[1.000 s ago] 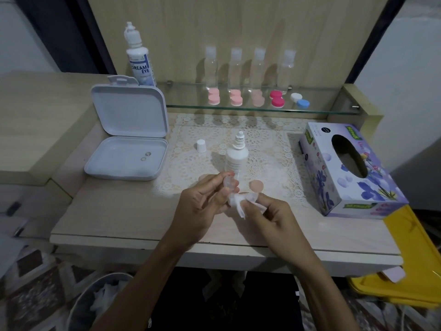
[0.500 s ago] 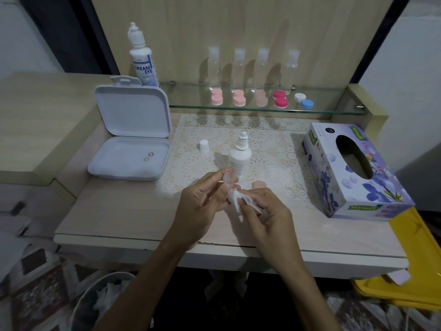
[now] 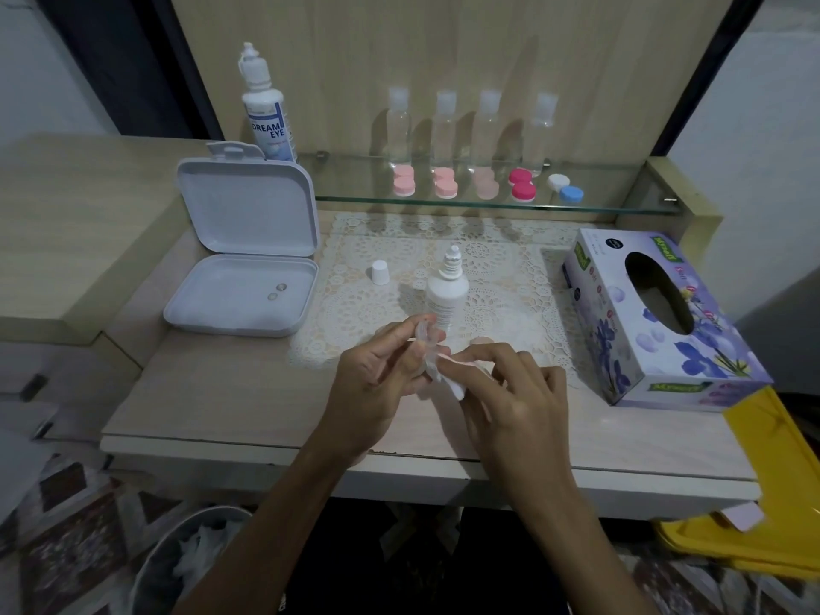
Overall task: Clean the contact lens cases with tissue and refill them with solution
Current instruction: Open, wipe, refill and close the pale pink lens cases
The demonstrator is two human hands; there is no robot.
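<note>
left hand [image 3: 377,379] pinches a small clear lens case [image 3: 425,337] between thumb and curled fingers, just in front of the small white solution bottle [image 3: 447,299]. right hand [image 3: 517,395] meets it, fingers curled round a wad of white tissue [image 3: 452,383] pressed against the case. that bottle stands uncapped and upright on the lace mat [image 3: 497,277], and every other place here is told from it. its white cap [image 3: 380,273] stands on the mat to its left. farther left lies an open white box [image 3: 244,277] with two tiny round things in its tray. to the bottle's right sits the flowered tissue box [image 3: 656,321]. behind it, on the glass shelf [image 3: 621,201], stand four clear bottles [image 3: 443,126] with pink, red, and white-and-blue lens cases [image 3: 446,184] in front of them. behind and left of it stands a tall dream eye bottle [image 3: 266,113].
</note>
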